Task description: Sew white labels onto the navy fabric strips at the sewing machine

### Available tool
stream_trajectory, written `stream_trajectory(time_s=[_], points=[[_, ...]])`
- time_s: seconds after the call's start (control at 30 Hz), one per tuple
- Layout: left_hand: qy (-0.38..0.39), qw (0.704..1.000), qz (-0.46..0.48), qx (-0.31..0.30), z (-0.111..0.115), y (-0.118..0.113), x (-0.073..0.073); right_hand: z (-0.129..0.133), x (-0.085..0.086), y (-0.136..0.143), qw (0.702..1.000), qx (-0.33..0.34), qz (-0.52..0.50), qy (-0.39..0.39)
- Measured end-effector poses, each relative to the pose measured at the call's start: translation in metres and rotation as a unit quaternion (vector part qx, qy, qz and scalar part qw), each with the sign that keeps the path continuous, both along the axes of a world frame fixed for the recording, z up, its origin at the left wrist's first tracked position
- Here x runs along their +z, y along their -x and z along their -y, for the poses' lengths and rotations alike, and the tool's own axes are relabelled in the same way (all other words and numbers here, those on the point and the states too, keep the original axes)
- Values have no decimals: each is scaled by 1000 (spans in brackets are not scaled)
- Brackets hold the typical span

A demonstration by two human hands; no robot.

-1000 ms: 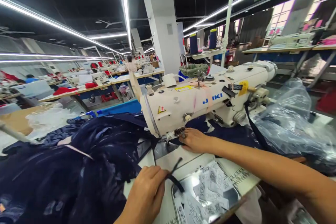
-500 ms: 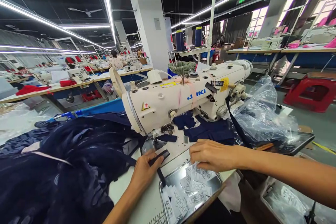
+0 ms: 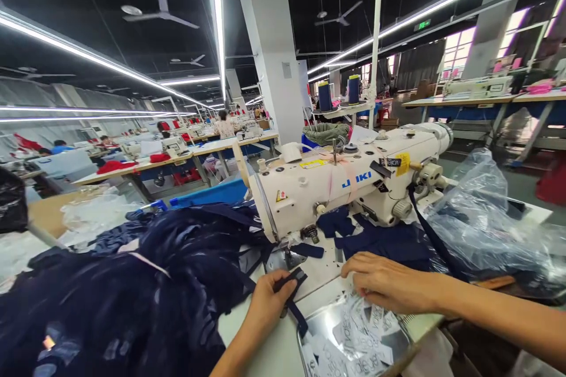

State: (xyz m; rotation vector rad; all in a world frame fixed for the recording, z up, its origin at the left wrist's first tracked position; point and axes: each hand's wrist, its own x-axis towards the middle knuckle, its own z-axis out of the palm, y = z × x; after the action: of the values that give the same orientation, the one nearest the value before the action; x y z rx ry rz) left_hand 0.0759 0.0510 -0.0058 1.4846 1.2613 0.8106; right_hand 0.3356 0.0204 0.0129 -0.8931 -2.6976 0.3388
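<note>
My left hand is closed, thumb and fingers pinching a navy fabric strip just in front of the sewing machine's needle area. The strip's tail hangs down toward the tray. My right hand hovers over the far edge of a shiny metal tray, which is full of white printed labels. Its fingers are bent together, and whatever lies between the fingertips is hidden. A large heap of navy garments lies left of my left hand, bound by a pale band.
Navy fabric pieces lie under the machine arm. Clear plastic bags bulge at the right. Two navy thread cones stand on a rack behind. Other sewing tables and people are farther back.
The camera has turned left and tilted up, so everything sits farther right and lower. My left hand keeps its pinch on the strip; my right hand stays over the labels with fingers bent.
</note>
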Motion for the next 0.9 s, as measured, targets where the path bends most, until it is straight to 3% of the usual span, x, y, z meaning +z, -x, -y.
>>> stream_trajectory(time_s=[0.1, 0.2, 0.3, 0.4, 0.47, 0.57, 0.7, 0.8, 0.9], points=[[31, 999, 35, 23, -4, 4, -5, -1, 7, -2, 999, -18, -48, -12], [37, 997, 51, 36, -9, 4, -12, -1, 14, 4, 993, -87, -84, 15], [33, 997, 68, 34, -11, 2, -17, -1, 17, 27, 977, -120, -140, 109], [26, 996, 80, 21, -7, 0, -14, -4, 16, 62, 946, -81, -218, 228], [22, 996, 84, 11, -3, 2, -8, -9, 14, 82, 933, -68, -246, 255], [28, 996, 86, -15, 1, 6, -1, -20, 10, 98, 951, -77, -226, 194], [20, 996, 82, -40, -3, 10, -2, -32, 6, 100, 972, -76, -186, 120], [-3, 996, 87, -10, -4, 8, -6, -35, 1, 100, 969, -82, -201, 119], [26, 995, 92, 27, -3, 6, -8, -38, -8, 101, 953, -107, -248, 134]])
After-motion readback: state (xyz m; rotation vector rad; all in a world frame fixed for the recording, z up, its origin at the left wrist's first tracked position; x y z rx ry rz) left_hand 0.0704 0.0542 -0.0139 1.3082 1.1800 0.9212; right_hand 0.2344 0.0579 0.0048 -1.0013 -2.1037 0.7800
